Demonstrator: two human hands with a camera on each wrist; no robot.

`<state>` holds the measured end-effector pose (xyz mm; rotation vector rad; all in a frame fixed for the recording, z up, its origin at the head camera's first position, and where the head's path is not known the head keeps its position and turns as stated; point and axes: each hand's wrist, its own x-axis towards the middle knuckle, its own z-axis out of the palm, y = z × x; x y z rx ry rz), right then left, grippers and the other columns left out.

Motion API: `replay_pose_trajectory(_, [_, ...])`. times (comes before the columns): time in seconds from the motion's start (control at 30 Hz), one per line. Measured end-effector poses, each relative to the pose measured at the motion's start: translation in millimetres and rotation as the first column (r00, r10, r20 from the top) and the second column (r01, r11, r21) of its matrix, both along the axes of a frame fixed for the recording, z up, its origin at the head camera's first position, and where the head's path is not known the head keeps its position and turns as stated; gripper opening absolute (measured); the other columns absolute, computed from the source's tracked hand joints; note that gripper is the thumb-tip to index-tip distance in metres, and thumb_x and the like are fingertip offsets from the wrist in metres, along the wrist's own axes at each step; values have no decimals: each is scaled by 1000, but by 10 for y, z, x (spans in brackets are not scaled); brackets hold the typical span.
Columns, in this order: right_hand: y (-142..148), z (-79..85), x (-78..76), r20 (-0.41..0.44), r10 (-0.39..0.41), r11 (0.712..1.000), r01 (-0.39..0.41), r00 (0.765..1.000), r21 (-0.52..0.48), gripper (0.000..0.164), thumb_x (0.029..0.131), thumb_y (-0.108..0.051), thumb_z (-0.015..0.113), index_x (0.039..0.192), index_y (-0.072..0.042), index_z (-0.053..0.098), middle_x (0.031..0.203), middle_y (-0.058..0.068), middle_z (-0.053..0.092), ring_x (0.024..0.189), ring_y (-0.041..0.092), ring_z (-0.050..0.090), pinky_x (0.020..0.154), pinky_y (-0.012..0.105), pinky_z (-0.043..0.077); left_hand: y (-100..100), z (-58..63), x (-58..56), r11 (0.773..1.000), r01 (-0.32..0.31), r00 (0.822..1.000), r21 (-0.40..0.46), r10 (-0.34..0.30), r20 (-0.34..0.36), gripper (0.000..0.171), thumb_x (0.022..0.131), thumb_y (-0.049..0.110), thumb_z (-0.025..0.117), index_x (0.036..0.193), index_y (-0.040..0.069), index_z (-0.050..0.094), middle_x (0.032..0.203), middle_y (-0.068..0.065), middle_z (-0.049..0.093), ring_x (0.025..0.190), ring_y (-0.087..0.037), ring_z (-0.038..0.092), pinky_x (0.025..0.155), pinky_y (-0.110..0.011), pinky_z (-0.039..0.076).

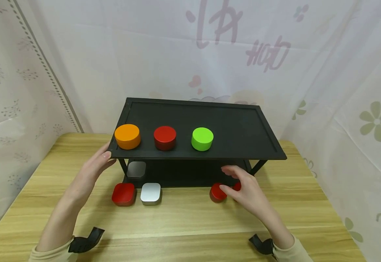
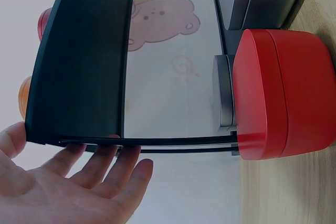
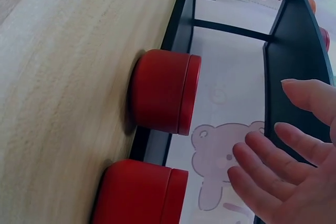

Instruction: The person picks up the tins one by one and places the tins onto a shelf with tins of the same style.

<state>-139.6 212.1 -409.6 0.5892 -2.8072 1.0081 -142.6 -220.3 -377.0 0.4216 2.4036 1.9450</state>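
Observation:
My left hand (image 1: 92, 168) holds the left front corner of a black two-tier shelf (image 1: 236, 133), thumb at the top board's edge and fingers beneath it. My right hand (image 1: 247, 189) is held in front of the shelf's right side, fingers spread and nothing between them. Below it are two round red tins (image 3: 163, 92) on the table, one partly hidden by the hand in the head view. An orange round tin (image 1: 127, 137), a dark red one (image 1: 165, 138) and a green one (image 1: 202, 139) stand in a row on the top board.
At the left front, a square red tin (image 1: 123, 194) and a square silver tin (image 1: 151, 193) stand on the wooden table (image 1: 164, 233). A grey square tin (image 1: 136, 170) sits on the lower tier. A printed white curtain (image 1: 164, 47) hangs behind.

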Motion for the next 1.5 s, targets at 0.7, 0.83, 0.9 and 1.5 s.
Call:
replay_pose_trajectory(0.7, [0, -176, -44, 45, -25, 980, 16, 999, 197, 61, 72, -44, 78, 126, -24, 57, 121, -5, 63, 110, 12, 59, 90, 38, 51, 5, 8, 8, 1000, -14, 1000, -18, 14, 14, 46, 104, 32, 27, 150, 26, 26, 158, 2, 22, 132, 3, 33, 98, -7, 35])
replay_pose_trajectory(0.83, [2, -198, -46, 49, -8, 977, -3, 999, 213, 63, 72, -44, 79, 127, -22, 58, 123, -5, 63, 112, 13, 59, 92, 38, 51, 6, 10, 9, 1000, -12, 1000, -22, 12, 20, 46, 104, 32, 27, 149, 27, 26, 157, 3, 23, 131, 3, 33, 98, -7, 35])
replay_pose_trajectory(0.9, [1, -208, -48, 49, 0, 974, -11, 999, 225, 64, 71, -44, 80, 127, -22, 58, 124, -7, 62, 114, 12, 58, 93, 37, 50, 6, 12, 9, 1000, -8, 1000, -20, 9, 21, 46, 104, 32, 27, 149, 27, 26, 157, 3, 23, 132, 3, 33, 98, -7, 34])
replay_pose_trajectory(1.5, [-25, -285, -56, 43, 70, 936, -80, 997, 343, 69, 66, -36, 84, 127, -19, 57, 118, -1, 64, 98, 11, 60, 78, 27, 52, 1, 8, 7, 1000, -3, 1000, -20, 4, 18, 45, 104, 31, 26, 149, 27, 27, 156, 3, 24, 132, 1, 33, 99, -7, 34])
